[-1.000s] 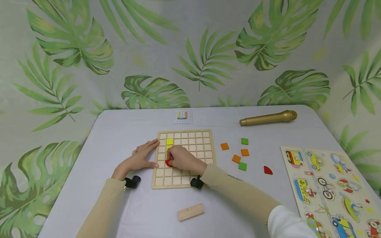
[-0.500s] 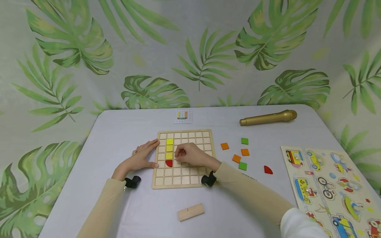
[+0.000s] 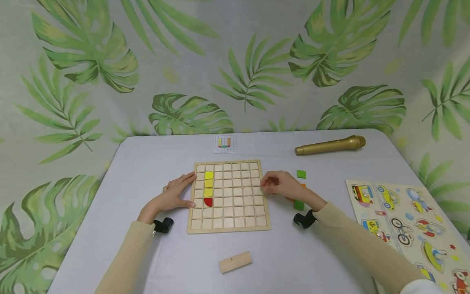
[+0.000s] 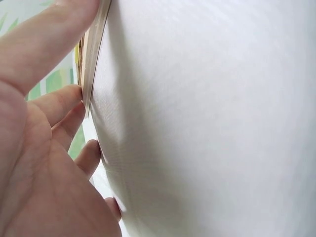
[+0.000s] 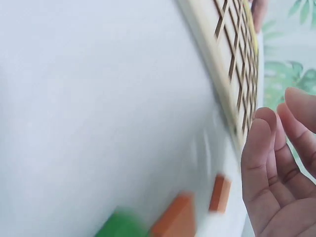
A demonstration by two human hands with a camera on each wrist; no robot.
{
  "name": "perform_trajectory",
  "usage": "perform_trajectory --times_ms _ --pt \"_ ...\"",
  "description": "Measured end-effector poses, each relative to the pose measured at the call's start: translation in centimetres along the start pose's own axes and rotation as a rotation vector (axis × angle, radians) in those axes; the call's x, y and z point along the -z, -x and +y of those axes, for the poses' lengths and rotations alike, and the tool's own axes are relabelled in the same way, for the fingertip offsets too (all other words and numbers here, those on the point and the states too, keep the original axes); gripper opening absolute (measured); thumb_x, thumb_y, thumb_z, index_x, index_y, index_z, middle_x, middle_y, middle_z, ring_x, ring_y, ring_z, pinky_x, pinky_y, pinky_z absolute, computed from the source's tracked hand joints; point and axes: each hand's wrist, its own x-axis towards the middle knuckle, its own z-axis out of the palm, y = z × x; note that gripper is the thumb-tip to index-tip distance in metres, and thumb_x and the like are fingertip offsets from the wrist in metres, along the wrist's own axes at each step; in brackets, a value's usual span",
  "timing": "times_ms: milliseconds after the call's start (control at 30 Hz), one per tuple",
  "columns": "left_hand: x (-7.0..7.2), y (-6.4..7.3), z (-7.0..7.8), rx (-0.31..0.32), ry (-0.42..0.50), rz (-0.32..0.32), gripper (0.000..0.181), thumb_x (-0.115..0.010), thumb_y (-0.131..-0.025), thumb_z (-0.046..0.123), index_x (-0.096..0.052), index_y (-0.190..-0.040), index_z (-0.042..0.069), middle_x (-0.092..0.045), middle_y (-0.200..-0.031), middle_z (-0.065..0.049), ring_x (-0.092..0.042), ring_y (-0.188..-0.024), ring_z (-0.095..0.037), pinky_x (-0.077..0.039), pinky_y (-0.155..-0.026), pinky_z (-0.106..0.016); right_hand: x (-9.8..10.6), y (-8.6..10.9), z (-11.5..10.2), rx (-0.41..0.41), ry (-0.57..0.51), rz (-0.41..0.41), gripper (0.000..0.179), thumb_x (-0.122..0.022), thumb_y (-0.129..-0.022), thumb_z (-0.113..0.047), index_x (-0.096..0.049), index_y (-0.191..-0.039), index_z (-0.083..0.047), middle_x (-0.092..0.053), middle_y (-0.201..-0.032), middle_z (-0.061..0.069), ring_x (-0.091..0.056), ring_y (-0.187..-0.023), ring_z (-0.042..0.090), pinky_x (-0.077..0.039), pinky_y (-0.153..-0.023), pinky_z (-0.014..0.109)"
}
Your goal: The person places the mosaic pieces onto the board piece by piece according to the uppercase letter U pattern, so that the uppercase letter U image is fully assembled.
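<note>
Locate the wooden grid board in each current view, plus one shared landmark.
Head: wooden grid board below centre.
Left wrist: board edge-on, upper left.
Right wrist: board slanting across upper right.
Shared landmark: left hand, large in left wrist, a sliver at top right in right wrist.

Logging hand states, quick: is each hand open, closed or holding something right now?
Left hand: open, fingers and thumb against the edge of the grid board.
Right hand: open, fingers loosely curled, nothing visible in it.
</note>
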Motion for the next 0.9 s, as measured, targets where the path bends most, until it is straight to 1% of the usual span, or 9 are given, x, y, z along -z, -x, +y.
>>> perform_trajectory --times_ms 67,233,300,467,667,900 --pt "0.0 0.0 0.1 0.0 -0.001 -0.001 0.094 -0.076 -0.081 0.036 -0.023 -0.152 0.005 -0.014 -0.157 -0.014 -0.006 -0.141 -0.043 -0.002 -0.103 -0.068 1.0 1.1 0.7 -0.022 -0.013 0.012 0.012 -0.067 -0.088 -0.003 -0.064 -0.096 0.005 -0.061 -0.084 0.009 -0.055 -0.07 0.018 -0.049 -0.061 0.029" --pt "0.0 0.0 0.1 0.006 -0.007 -0.005 0.094 -0.076 -0.081 0.036 -0.022 -0.152 0.005 -0.014 -0.158 -0.014 -0.006 -0.141 -0.043 -0.002 -0.104 -0.067 3.3 3.5 2.3 -0.094 0.024 0.057 0.014 -0.068 -0.089 -0.007 -0.064 -0.098 0.003 -0.061 -0.087 0.008 -0.054 -0.076 0.018 -0.048 -0.066 0.026" --pt "0.0 0.0 0.1 0.008 -0.01 -0.005 0.094 -0.076 -0.081 0.036 -0.022 -0.152 0.005 -0.014 -0.158 -0.013 -0.006 -0.141 -0.042 -0.002 -0.104 -0.067 4.1 4.4 3.0 -0.117 0.036 0.072 0.016 -0.068 -0.089 -0.01 -0.065 -0.099 0.002 -0.06 -0.085 0.008 -0.054 -0.075 0.018 -0.048 -0.065 0.025" --pt "0.0 0.0 0.1 0.006 -0.013 -0.004 0.094 -0.076 -0.081 0.036 -0.023 -0.152 0.005 -0.014 -0.158 -0.014 -0.006 -0.141 -0.043 -0.002 -0.103 -0.068 5.5 6.4 4.1 -0.152 0.012 0.083 0.017 -0.067 -0.09 -0.01 -0.063 -0.101 0.003 -0.062 -0.088 0.009 -0.056 -0.073 0.019 -0.05 -0.063 0.027" --pt "0.0 0.0 0.2 0.008 -0.011 -0.002 0.094 -0.076 -0.081 0.035 -0.023 -0.152 0.005 -0.014 -0.158 -0.014 -0.006 -0.141 -0.043 -0.002 -0.103 -0.068 6.0 7.9 4.5 -0.165 0.025 0.083 0.017 -0.064 -0.092 -0.011 -0.063 -0.103 0.002 -0.064 -0.091 0.008 -0.056 -0.076 0.02 -0.051 -0.065 0.028" --pt "0.0 0.0 0.1 0.009 -0.005 -0.006 0.094 -0.076 -0.081 0.035 -0.023 -0.152 0.005 -0.014 -0.158 -0.013 -0.006 -0.141 -0.042 -0.001 -0.103 -0.068 5.4 8.1 4.5 -0.145 0.039 0.043 0.014 -0.066 -0.089 -0.006 -0.064 -0.101 0.002 -0.062 -0.089 0.007 -0.054 -0.078 0.019 -0.049 -0.064 0.026"
